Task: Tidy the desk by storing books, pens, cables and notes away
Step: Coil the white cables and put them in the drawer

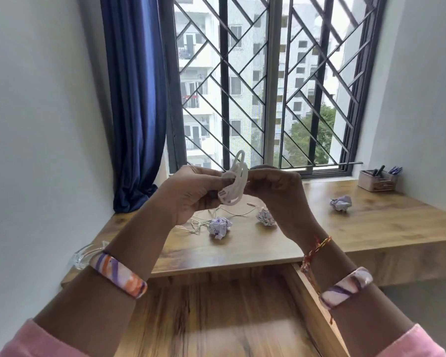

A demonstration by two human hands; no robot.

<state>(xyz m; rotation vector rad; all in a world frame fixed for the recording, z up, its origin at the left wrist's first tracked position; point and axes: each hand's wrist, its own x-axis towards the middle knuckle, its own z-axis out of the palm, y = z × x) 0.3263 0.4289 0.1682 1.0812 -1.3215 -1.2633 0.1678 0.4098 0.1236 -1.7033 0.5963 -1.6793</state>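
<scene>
A white cable (234, 182) wound into loops hangs in the air above the wooden desk (242, 251). My left hand (193, 194) grips the coil from the left and my right hand (276, 188) pinches it from the right. A thinner white cord (216, 215) lies loose on the desk below my hands. Three crumpled paper balls lie on the desk: one at the centre left (220, 226), one at the centre (265, 217), one to the right (341, 203).
A pen holder (377, 180) with several pens stands at the back right by the window sill. A clear glass tray (84, 255) sits at the desk's left edge. A blue curtain (137, 99) hangs at the left. An open wooden drawer (216, 313) lies below my arms.
</scene>
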